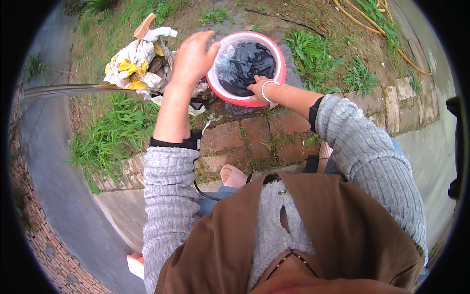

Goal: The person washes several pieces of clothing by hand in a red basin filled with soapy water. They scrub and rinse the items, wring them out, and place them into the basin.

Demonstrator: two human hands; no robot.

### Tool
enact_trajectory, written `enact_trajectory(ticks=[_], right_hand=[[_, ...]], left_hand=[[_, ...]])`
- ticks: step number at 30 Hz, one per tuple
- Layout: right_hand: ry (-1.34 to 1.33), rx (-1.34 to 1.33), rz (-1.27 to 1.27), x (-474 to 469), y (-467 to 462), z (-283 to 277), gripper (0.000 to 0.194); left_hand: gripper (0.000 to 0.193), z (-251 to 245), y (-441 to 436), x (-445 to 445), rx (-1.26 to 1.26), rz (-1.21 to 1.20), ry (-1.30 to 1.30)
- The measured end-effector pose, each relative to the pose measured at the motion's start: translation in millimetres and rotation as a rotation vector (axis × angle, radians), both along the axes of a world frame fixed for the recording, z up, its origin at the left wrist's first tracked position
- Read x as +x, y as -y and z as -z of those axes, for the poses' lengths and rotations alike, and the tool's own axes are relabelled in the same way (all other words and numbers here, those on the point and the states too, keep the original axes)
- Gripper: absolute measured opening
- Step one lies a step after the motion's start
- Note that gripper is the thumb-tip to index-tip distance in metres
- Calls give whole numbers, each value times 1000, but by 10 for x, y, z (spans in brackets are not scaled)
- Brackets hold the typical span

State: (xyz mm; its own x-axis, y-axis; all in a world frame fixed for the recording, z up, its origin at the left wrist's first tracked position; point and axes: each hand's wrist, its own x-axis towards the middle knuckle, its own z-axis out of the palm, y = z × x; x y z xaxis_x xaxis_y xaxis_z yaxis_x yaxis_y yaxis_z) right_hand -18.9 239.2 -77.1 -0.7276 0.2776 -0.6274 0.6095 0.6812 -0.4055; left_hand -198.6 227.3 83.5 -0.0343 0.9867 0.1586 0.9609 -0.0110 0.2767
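Note:
A round basin with a pink-red outside and a pale inside holds sudsy water and a dark wet cloth. My right hand rests at the basin's near right rim, its fingers apart over the edge of the dark cloth; a white bangle is on the wrist. My left hand is raised beside the basin's left rim, fingers apart, with nothing seen in it. Left of it lies a heap of white and yellow cloth or plastic, with a white spout-like piece and an orange-tan piece on top.
A brick edging runs between my feet and the basin. Grass clumps grow at both sides. A yellow hose curves over the soil at upper right. A dark cable hangs by my left sleeve. An orange and white object stands at lower left.

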Motion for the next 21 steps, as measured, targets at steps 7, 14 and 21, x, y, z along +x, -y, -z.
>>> enact_trajectory(ticks=[7,14,21], right_hand=[[13,150,-131,175,232,39,86],[-59,189,-121,232,235,160,74],[-65,200,-113,220,240,180,75]], left_hand=[[40,-615,-127,-139,174,-24,-215],[36,-788,-163,-434,475,-63,-484],[61,-549,-242,-550,228,-243,-462]])
